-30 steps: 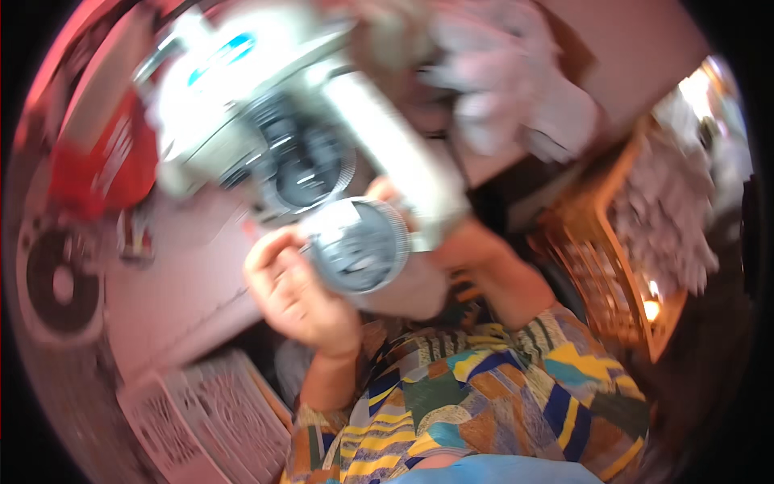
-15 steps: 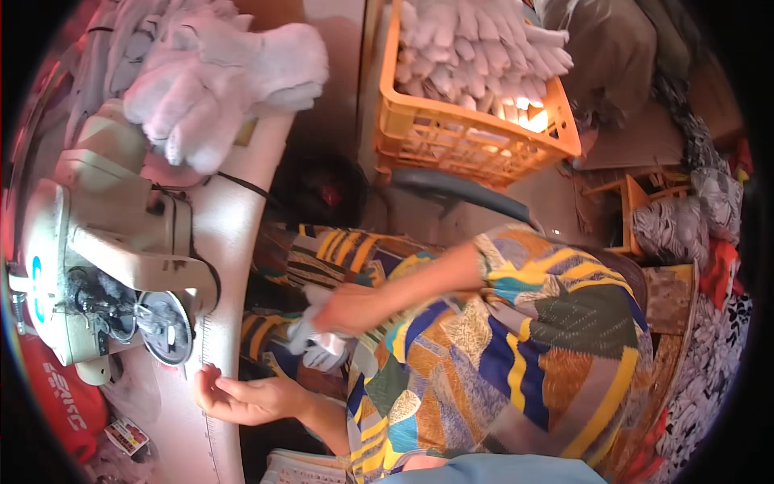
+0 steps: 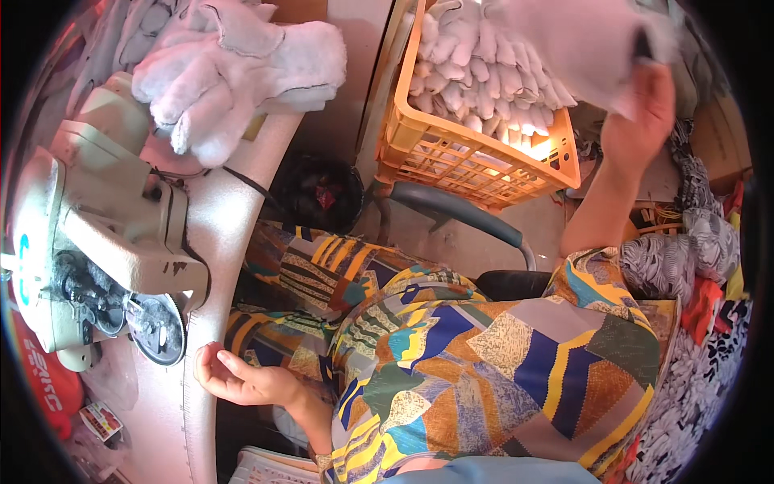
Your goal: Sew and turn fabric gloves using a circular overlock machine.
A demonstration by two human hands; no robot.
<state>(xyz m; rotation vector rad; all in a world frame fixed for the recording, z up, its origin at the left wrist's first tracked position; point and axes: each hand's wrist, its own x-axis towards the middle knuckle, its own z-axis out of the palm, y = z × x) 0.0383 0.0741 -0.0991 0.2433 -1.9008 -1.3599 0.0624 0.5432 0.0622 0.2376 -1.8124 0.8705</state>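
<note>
- While the right hand (image 3: 641,121) is raised in the upper right of the frame, it's got a piece of pale cloth (image 3: 576,44) gripped between thumb and fingers. Probably a glove, but way too blurry to swear to.
- That cloth is at the right end of the orange crate (image 3: 407,121) (upper middle), which is packed with pale gloves (image 3: 484,77) in rows. Whether the cloth touches them, I can't tell.
- Some dark patch (image 3: 642,42) shows on or behind the cloth right by the fingertips, no clue what it is.
- Left hand (image 3: 242,381) is at lower left, fingers loosely curled, nothing visible in them. It's right by the edge of the white table (image 3: 218,218); can't tell if they touch.
- Near it at left: what looks like a sewing machine (image 3: 105,202) with a metal disc (image 3: 157,327). Another glove pile (image 3: 242,73) sits upper left.
- Tips, just my take: grip the cloth by one edge, firm but not scrunched, so it hangs flat. Keep it clear of the crate's rim and those neat rows so nothing snags. Relaxed left fingers are fine, just mind the disc.
</note>
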